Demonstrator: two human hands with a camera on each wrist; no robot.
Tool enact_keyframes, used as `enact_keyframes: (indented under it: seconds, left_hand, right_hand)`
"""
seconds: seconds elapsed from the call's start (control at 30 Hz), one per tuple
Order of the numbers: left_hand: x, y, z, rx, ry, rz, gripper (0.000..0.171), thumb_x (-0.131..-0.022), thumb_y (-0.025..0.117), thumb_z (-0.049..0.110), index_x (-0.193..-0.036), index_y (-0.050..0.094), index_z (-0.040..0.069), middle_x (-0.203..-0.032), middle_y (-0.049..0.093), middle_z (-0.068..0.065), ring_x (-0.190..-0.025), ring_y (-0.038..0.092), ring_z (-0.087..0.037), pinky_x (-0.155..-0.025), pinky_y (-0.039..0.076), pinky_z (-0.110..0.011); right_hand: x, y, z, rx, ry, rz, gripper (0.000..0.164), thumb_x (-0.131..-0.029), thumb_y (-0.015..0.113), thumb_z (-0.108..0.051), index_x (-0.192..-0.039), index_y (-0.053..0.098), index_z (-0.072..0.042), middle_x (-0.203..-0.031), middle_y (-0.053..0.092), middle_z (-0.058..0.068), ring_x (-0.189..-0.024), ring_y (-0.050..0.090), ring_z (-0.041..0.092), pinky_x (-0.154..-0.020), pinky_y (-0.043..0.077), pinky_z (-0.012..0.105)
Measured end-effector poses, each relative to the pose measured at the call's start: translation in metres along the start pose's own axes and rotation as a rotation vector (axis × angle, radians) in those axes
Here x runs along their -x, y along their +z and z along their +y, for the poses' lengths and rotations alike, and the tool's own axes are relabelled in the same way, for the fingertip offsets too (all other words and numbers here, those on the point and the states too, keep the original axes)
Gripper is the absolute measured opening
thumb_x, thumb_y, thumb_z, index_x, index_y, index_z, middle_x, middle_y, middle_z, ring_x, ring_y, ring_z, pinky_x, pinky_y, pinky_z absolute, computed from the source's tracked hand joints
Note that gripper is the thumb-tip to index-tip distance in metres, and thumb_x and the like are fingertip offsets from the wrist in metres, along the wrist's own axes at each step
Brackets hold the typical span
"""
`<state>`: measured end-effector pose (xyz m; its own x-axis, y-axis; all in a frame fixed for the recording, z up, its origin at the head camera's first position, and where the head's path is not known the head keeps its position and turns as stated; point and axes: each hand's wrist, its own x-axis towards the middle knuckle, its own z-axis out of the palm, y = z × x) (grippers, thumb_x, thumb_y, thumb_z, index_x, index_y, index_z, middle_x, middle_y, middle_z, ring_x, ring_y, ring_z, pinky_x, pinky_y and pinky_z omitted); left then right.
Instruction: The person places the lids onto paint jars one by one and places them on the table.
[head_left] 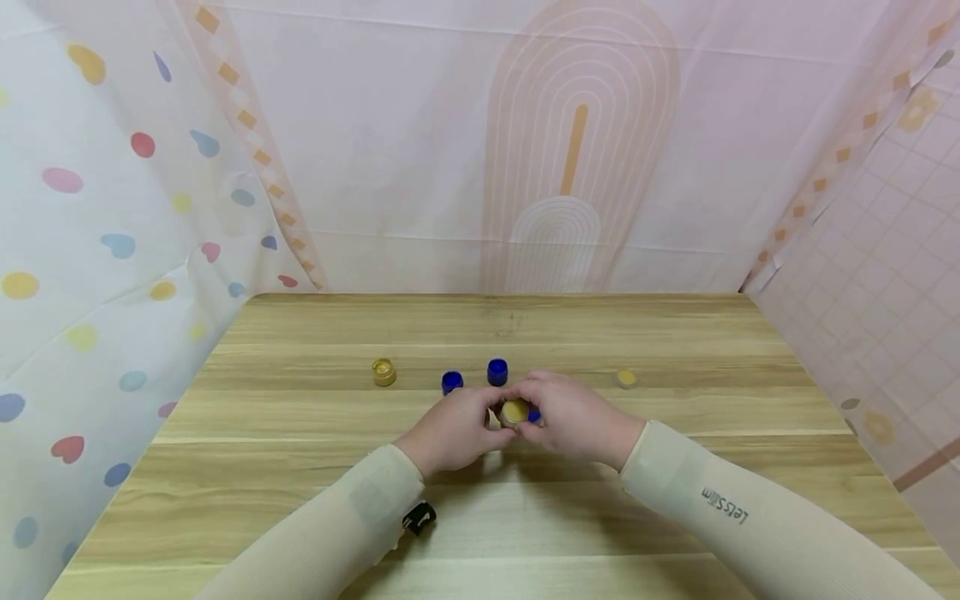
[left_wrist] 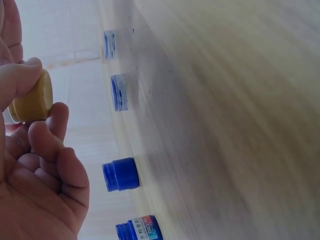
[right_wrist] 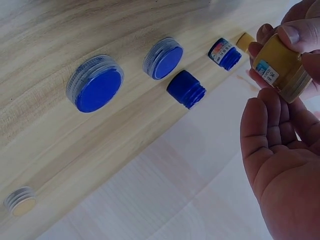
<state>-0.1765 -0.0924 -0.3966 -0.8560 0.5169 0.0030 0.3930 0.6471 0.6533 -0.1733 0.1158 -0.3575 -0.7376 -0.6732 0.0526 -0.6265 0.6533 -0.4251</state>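
Observation:
Both hands are at a small yellow paint jar (head_left: 515, 412) above the table, its clear-rimmed lid on. My left hand (head_left: 453, 432) grips it from the left, while my right hand (head_left: 576, 417) has its thumb and fingers around it from the right. The jar (right_wrist: 276, 62) is tilted in the right wrist view, its label showing. Just beyond the hands are two lidless blue paint jars (head_left: 452, 382), (head_left: 497, 372). Two clear lids with blue insides (right_wrist: 95, 84), (right_wrist: 164, 59) lie on the table; in the head view the right hand mostly hides them.
An open yellow paint jar (head_left: 384, 372) stands to the left on the wooden table (head_left: 315, 417). A yellow lid (head_left: 626, 379) lies to the right. Patterned cloth walls (head_left: 390, 167) rise behind the table and on both sides.

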Motion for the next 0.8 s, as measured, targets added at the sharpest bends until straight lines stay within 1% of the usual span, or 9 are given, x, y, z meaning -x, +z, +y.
enact_keyframes:
  seconds: [0.2, 0.33, 0.47, 0.6, 0.67, 0.73, 0.8]
  left_hand:
    - [0.0003, 0.0002, -0.0002, 0.006, -0.004, 0.009, 0.034, -0.096, 0.077, 0.023, -0.128, 0.071, 0.015, -0.089, 0.065, 0.009, -0.073, 0.058, -0.010, -0.062, 0.048, -0.025]
    - [0.0007, -0.0001, 0.0004, 0.016, -0.004, 0.015, 0.036, -0.095, 0.076, 0.022, -0.129, 0.070, 0.014, -0.089, 0.065, 0.009, -0.072, 0.056, -0.010, -0.061, 0.047, -0.024]
    - [0.0007, 0.0001, 0.0008, 0.021, 0.001, 0.027, 0.040, -0.095, 0.076, 0.022, -0.132, 0.070, 0.012, -0.086, 0.064, 0.008, -0.068, 0.054, -0.009, -0.058, 0.045, -0.023]
    - [0.0003, 0.0000, 0.0007, 0.022, -0.001, 0.029, 0.035, -0.095, 0.076, 0.023, -0.128, 0.071, 0.012, -0.085, 0.064, 0.008, -0.066, 0.053, -0.008, -0.057, 0.044, -0.023]
    - [0.0003, -0.0005, 0.0007, 0.024, -0.004, 0.026, 0.030, -0.095, 0.077, 0.024, -0.122, 0.072, 0.013, -0.081, 0.063, 0.007, -0.065, 0.053, -0.008, -0.056, 0.044, -0.023]
    - [0.0003, -0.0015, 0.0010, 0.028, -0.006, 0.028, 0.024, -0.095, 0.078, 0.026, -0.116, 0.072, 0.014, -0.077, 0.061, 0.007, -0.064, 0.052, -0.008, -0.056, 0.044, -0.023]
    - [0.0002, -0.0024, 0.0008, 0.027, -0.004, 0.035, 0.020, -0.095, 0.079, 0.027, -0.110, 0.071, 0.016, -0.072, 0.058, 0.006, -0.062, 0.052, -0.008, -0.055, 0.043, -0.023]
  right_hand:
    - [-0.0005, 0.0006, 0.0009, -0.028, -0.008, 0.015, 0.032, -0.096, 0.076, -0.015, -0.126, 0.070, -0.005, -0.109, 0.067, 0.001, -0.095, 0.063, 0.019, -0.082, 0.053, 0.027]
    - [-0.0006, 0.0017, 0.0016, -0.062, -0.002, 0.020, 0.030, -0.096, 0.075, -0.014, -0.124, 0.069, -0.004, -0.109, 0.067, 0.001, -0.096, 0.064, 0.018, -0.083, 0.054, 0.027]
    - [-0.0011, 0.0036, 0.0024, -0.093, 0.029, 0.032, 0.024, -0.096, 0.075, -0.015, -0.117, 0.069, -0.005, -0.107, 0.068, 0.001, -0.095, 0.065, 0.018, -0.083, 0.055, 0.027]
    - [-0.0017, 0.0044, 0.0032, -0.124, 0.072, 0.033, 0.023, -0.096, 0.077, -0.021, -0.112, 0.068, -0.007, -0.101, 0.067, -0.002, -0.090, 0.064, 0.015, -0.079, 0.054, 0.025]
    - [-0.0019, 0.0037, 0.0042, -0.145, 0.074, 0.028, 0.028, -0.096, 0.078, -0.024, -0.116, 0.068, -0.008, -0.102, 0.068, -0.004, -0.090, 0.065, 0.013, -0.079, 0.055, 0.026]
    - [-0.0016, 0.0020, 0.0059, -0.166, 0.050, 0.021, 0.032, -0.096, 0.078, -0.023, -0.123, 0.068, -0.008, -0.105, 0.069, -0.004, -0.093, 0.066, 0.012, -0.082, 0.058, 0.030]
    - [-0.0013, 0.0004, 0.0076, -0.170, 0.009, 0.020, 0.034, -0.097, 0.076, -0.021, -0.128, 0.067, -0.009, -0.109, 0.071, -0.003, -0.096, 0.068, 0.013, -0.085, 0.060, 0.035]
